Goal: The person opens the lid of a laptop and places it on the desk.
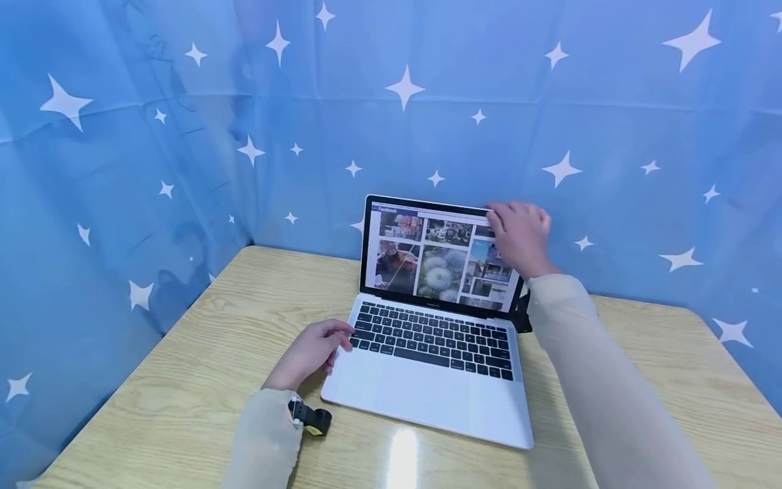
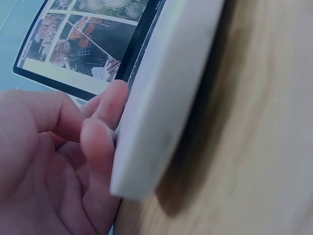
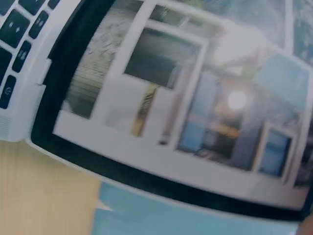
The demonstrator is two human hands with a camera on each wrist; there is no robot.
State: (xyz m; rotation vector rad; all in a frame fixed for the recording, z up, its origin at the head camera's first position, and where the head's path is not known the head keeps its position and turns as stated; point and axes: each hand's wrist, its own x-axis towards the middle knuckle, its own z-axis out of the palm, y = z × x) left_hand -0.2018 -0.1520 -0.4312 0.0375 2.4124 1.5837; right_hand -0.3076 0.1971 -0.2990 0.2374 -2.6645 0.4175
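Note:
An unfolded silver laptop (image 1: 421,401) stands on the wooden table, its screen (image 1: 442,268) lit with a page of photos headed "Facebook". My right hand (image 1: 522,234) grips the lid at its upper right corner, thumb on the front and fingers over the top edge. In the right wrist view the screen (image 3: 161,117) fills most of the picture, and only a sliver of the hand shows. My left hand (image 1: 311,350) rests at the left side of the base, loosely bent fingertips (image 2: 115,100) touching its edge beside the keyboard (image 1: 427,339).
The light wooden table (image 1: 201,367) extends around the laptop. Behind it and to the left hangs a blue cloth (image 1: 342,122) with white stars. A black strap device (image 1: 314,418) sits on my left wrist. Something black (image 1: 522,316) shows beside the hinge at right.

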